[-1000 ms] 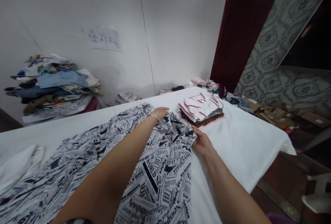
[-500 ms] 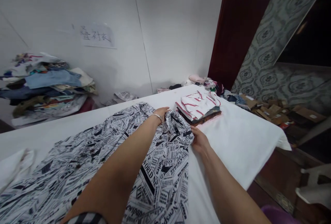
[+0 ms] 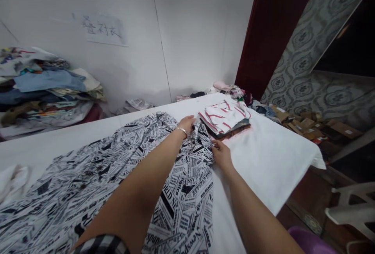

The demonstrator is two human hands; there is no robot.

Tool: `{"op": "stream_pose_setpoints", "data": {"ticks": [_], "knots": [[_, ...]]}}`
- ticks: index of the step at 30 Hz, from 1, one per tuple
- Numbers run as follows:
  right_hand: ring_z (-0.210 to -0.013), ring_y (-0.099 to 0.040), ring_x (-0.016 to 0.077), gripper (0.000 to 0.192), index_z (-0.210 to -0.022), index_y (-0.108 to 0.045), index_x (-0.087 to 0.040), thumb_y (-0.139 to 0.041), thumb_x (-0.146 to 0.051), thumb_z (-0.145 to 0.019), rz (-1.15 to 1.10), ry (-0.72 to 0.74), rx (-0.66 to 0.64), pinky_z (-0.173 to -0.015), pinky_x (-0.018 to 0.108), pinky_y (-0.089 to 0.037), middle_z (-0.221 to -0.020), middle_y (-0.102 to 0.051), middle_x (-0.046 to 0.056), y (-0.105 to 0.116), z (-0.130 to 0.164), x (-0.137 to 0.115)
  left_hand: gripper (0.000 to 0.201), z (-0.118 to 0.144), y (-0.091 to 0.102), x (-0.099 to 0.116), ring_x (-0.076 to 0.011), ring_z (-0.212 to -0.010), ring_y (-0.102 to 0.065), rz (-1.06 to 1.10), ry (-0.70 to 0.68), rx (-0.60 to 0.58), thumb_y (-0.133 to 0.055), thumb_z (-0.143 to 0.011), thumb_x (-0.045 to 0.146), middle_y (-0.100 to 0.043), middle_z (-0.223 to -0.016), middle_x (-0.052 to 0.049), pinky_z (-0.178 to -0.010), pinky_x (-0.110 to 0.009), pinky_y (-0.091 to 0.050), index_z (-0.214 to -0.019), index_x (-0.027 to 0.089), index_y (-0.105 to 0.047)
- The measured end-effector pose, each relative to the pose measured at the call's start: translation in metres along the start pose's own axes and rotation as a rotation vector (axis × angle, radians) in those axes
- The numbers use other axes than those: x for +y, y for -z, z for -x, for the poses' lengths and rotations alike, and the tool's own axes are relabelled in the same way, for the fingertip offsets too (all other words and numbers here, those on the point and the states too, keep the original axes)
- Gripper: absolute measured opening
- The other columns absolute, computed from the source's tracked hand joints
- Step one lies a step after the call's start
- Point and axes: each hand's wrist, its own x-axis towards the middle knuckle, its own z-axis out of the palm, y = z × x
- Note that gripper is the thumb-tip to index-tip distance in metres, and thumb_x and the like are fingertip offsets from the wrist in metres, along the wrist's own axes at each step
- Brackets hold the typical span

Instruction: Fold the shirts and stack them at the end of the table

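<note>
**Both hands gathered the far end of the newsprint shirt**

Nearest the camera, a black-and-white newspaper-print cotton garment [image 3: 96,176] lay spread along the white-covered desk [image 3: 269,160], its long body running from the near left corner toward the desk's middle. Everything else is placed against that garment.

At its far end the left hand [image 3: 187,123], a thin silver bracelet [image 3: 182,130] at its wrist, lay on top of the bunched cloth with fingers curled into it, pinching a fold. Just to the right of the same end the right hand [image 3: 220,153] gripped the garment's edge, fingers closed on the fabric; the cloth between the two hands stood up in a small ridge.

As a judgement: the work in hand looked like squaring up this end of the garment. Done well, it called for both hands to hold matching points on the edge, draw the cloth taut and level, and lay it down flat so no ridge stayed trapped beneath.

Just beyond the garment's far end sat a folded stack of clothes topped by a white shirt with red stripes [image 3: 224,117], apart from the hands. Further back and to the left, against the white wall, rose a loose heap of mixed clothes [image 3: 47,86], with a handwritten paper sign [image 3: 102,30] above it.
</note>
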Motion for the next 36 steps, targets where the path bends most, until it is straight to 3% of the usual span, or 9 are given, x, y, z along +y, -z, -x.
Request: {"op": "stream_pose_setpoints", "data": {"ticks": [4, 8, 12, 17, 20, 23, 27, 31, 36], "knots": [[-0.09, -0.057, 0.0221, 0.032, -0.101, -0.066, -0.022, -0.051, -0.02, -0.073, 0.097, 0.073, 0.05, -0.084, 0.035, -0.043, -0.101, -0.065, 0.007, 0.009, -0.001, -0.003, 0.037, 0.011, 0.027, -0.005, -0.0289, -0.132, -0.037, -0.28, -0.107, 0.036, -0.075, -0.063, 0.025, -0.053, -0.134, -0.01, -0.11, -0.035, -0.029, -0.097, 0.019, -0.066], [-0.105, -0.051, 0.0237, 0.027, -0.103, -0.066, -0.024, -0.053, -0.029, -0.08, 0.01, 0.266, -0.021, -0.096, 0.037, -0.038, -0.109, -0.062, 0.007, 0.008, 0.007, -0.016, 0.032, 0.026, 0.046, 0.0, -0.0256, -0.126, -0.046, -0.425, -0.183, 0.011, -0.068, -0.07, 0.023, -0.057, -0.13, -0.009, -0.107, -0.034, -0.032, -0.102, 0.018, -0.066], [-0.104, -0.052, 0.0248, 0.027, -0.104, -0.066, -0.024, -0.055, -0.033, -0.081, 0.161, 0.206, -0.069, -0.092, 0.036, -0.038, -0.106, -0.063, 0.008, 0.004, 0.013, -0.02, 0.042, 0.035, 0.038, 0.013, -0.0202, -0.106, -0.06, -0.493, -0.224, -0.017, -0.062, -0.075, 0.022, -0.062, -0.124, -0.008, -0.093, -0.03, -0.045, -0.117, 0.019, -0.061], [-0.096, -0.054, 0.0232, 0.023, -0.097, -0.068, -0.023, -0.05, -0.028, -0.084, 0.329, 0.196, -0.072, -0.086, 0.033, -0.04, -0.094, -0.065, 0.008, 0.012, 0.011, -0.017, 0.042, 0.044, 0.018, 0.017, -0.0227, -0.088, -0.064, -0.622, -0.24, -0.012, -0.056, -0.078, 0.022, -0.071, -0.094, -0.01, -0.084, -0.035, -0.049, -0.119, 0.015, -0.06], [-0.102, -0.053, 0.0232, 0.027, -0.104, -0.066, -0.022, -0.048, -0.03, -0.086, 0.286, 0.332, -0.059, -0.091, 0.034, -0.038, -0.107, -0.064, 0.009, 0.013, 0.011, -0.019, 0.037, 0.059, 0.017, 0.006, -0.0239, -0.098, -0.062, -0.714, -0.282, -0.046, -0.057, -0.076, 0.02, -0.069, -0.102, -0.009, -0.094, -0.036, -0.044, -0.112, 0.017, -0.064], [-0.099, -0.054, 0.0238, 0.021, -0.094, -0.069, -0.024, -0.052, -0.026, -0.083, 0.368, 0.323, -0.161, -0.087, 0.035, -0.04, -0.103, -0.066, 0.008, 0.01, 0.013, -0.021, 0.026, 0.079, 0.025, -0.01, -0.0226, -0.11, -0.057, -0.79, -0.313, -0.141, -0.065, -0.066, 0.015, -0.069, -0.108, -0.004, -0.102, -0.032, -0.038, -0.091, 0.023, -0.07], [-0.095, -0.055, 0.0246, 0.018, -0.087, -0.07, -0.026, -0.054, -0.023, -0.08, 0.454, 0.255, -0.186, -0.082, 0.036, -0.04, -0.099, -0.067, 0.008, 0.007, 0.016, -0.019, 0.024, 0.107, 0.051, -0.018, -0.0235, -0.115, -0.055, -0.841, -0.306, -0.145, -0.066, -0.067, 0.02, -0.068, -0.113, -0.005, -0.105, -0.033, -0.035, -0.09, 0.024, -0.07], [-0.099, -0.055, 0.0265, 0.022, -0.09, -0.07, -0.024, -0.052, -0.019, -0.079, 0.381, 0.264, -0.185, -0.087, 0.039, -0.04, -0.101, -0.067, 0.01, 0.008, 0.014, -0.02, 0.029, 0.148, 0.095, -0.006, -0.0244, -0.113, -0.056, -0.833, -0.282, -0.055, -0.062, -0.072, 0.036, -0.066, -0.118, -0.005, -0.102, -0.034, -0.038, -0.097, 0.025, -0.07], [-0.1, -0.055, 0.0244, 0.021, -0.089, -0.07, -0.025, -0.056, -0.019, -0.075, 0.028, 0.307, -0.166, -0.097, 0.042, -0.037, -0.095, -0.069, 0.005, 0.01, 0.012, -0.02, 0.039, 0.251, 0.163, 0.004, -0.023, -0.103, -0.061, -0.816, -0.167, 0.048, -0.059, -0.069, 0.054, -0.07, -0.109, -0.003, -0.093, -0.032, -0.046, -0.094, 0.027, -0.071]]}}
